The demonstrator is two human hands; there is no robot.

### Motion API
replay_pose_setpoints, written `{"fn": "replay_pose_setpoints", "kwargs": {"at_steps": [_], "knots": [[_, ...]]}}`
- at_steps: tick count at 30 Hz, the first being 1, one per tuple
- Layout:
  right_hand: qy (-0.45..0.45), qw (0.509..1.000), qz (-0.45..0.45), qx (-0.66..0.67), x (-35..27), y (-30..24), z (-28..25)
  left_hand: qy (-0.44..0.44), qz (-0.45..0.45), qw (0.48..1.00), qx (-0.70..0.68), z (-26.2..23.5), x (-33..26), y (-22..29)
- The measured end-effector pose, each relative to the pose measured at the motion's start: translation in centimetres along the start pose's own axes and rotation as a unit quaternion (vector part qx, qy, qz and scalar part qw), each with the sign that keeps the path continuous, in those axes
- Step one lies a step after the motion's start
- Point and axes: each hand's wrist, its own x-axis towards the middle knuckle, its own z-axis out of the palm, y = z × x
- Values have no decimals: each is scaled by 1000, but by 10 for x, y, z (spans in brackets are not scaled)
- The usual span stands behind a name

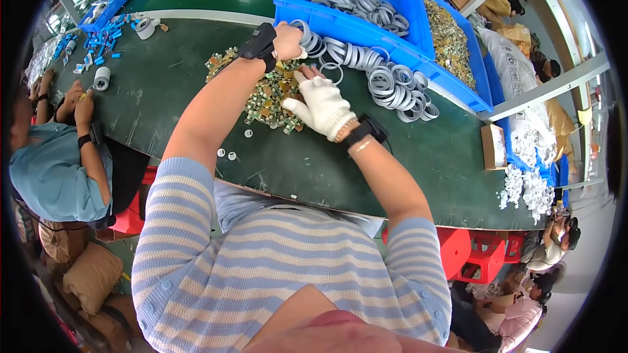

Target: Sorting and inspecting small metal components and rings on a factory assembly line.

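My left hand (287, 42) is bare and closed at the left end of a row of grey rings (350, 55), its fingers at the edge of a grey ring (302, 31). My right hand (322, 106) wears a white glove with bare fingertips. It lies open, thumb spread, at the right edge of a heap of small green-and-tan circuit boards (267, 101). A loose grey ring (332, 73) lies just beyond its fingertips. More grey rings (400, 91) are piled to the right. Black devices are strapped to both my wrists.
Behind the rings stand a blue bin of grey rings (356, 6) and a blue bin of circuit boards (450, 39). Small white discs (248, 133) lie near the heap. Blue parts (103, 40) and a white cylinder (101, 78) are at the left, by a co-worker (59, 170).
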Motion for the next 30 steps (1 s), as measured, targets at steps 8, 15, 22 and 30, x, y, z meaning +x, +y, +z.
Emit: {"fn": "replay_pose_setpoints", "kwargs": {"at_steps": [8, 15, 22, 30], "knots": [[-52, 998, -9, 27, 14, -41, 10, 1, 3, 1000, -4, -4, -2, -4], [-45, 979, 195, -48, 36, -22, -8, -19, 59, 998, 4, -15, 8, -5], [138, 972, 91, -169, 39, 8, 10, -23, 111, 991, -71, -20, 26, -22], [-72, 993, 89, -18, 71, -21, 23, -91, 106, 990, -15, -56, 32, -4]]}}
